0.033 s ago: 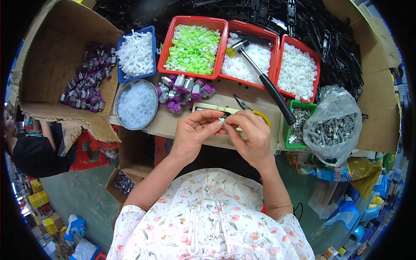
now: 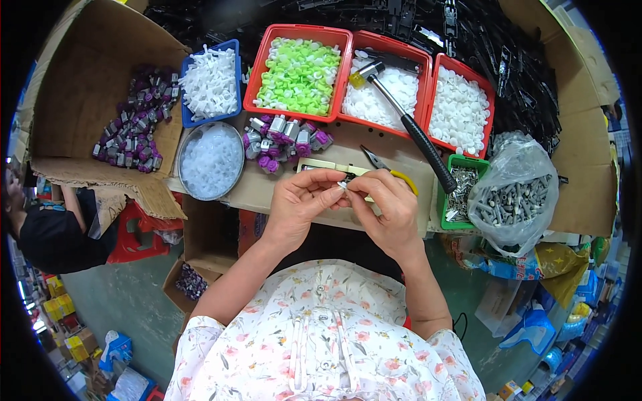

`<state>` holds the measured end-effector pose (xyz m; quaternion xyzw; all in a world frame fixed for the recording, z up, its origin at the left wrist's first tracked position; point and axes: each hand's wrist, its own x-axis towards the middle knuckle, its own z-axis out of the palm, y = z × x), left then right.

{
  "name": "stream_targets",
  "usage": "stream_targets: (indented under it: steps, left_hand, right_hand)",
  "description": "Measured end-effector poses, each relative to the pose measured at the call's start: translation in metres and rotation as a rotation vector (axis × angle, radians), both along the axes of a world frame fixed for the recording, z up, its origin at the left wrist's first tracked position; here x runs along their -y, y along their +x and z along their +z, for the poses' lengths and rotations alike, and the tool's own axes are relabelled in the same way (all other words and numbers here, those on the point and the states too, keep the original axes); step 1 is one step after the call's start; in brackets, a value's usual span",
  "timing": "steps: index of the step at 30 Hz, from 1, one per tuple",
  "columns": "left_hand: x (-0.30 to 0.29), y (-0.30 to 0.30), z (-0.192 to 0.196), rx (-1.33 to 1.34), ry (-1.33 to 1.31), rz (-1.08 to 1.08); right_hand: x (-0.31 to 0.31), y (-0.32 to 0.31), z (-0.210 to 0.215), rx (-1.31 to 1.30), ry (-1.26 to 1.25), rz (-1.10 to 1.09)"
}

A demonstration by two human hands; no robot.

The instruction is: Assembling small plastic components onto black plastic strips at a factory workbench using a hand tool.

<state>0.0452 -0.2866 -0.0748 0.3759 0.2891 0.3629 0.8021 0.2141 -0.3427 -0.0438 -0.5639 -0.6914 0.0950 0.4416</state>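
Note:
My left hand (image 2: 299,206) and my right hand (image 2: 386,208) meet over the front edge of the cardboard-covered bench (image 2: 261,190). Both are closed, fingertips pinched together around a small white plastic part (image 2: 343,185). Its exact shape is mostly hidden by the fingers. Just beyond them lies a cream-coloured fixture (image 2: 321,164), partly covered by my hands. Pliers with yellow handles (image 2: 376,159) rest right behind my right hand. A pile of small grey-and-purple motors (image 2: 284,140) lies farther left on the bench.
Along the back stand a blue bin (image 2: 237,80) of white pins and red bins (image 2: 297,115) of green and white caps. A hammer (image 2: 421,137) lies across two bins. A round metal dish (image 2: 212,197), a green tray (image 2: 461,225) and a clear bag (image 2: 515,190) flank my hands.

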Motion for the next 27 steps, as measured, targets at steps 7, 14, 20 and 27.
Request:
stream_targets:
  steps: [7,14,20,27]
  left_hand:
    - [0.002,-0.007,0.002,-0.189,0.183,0.091]
    - [-0.002,-0.025,-0.009,-0.772,1.236,0.344]
    - [0.000,-0.025,-0.025,-0.786,1.516,0.271]
    - [-0.004,-0.022,-0.036,-0.880,1.649,0.218]
  right_hand:
    - [-0.006,-0.006,-0.012,-0.002,-0.026,0.019]
    - [-0.015,-0.007,-0.028,0.100,-0.057,0.020]
    - [-0.016,-0.009,-0.029,0.172,-0.108,0.000]
    - [-0.017,-0.009,-0.022,0.199,-0.181,0.016]
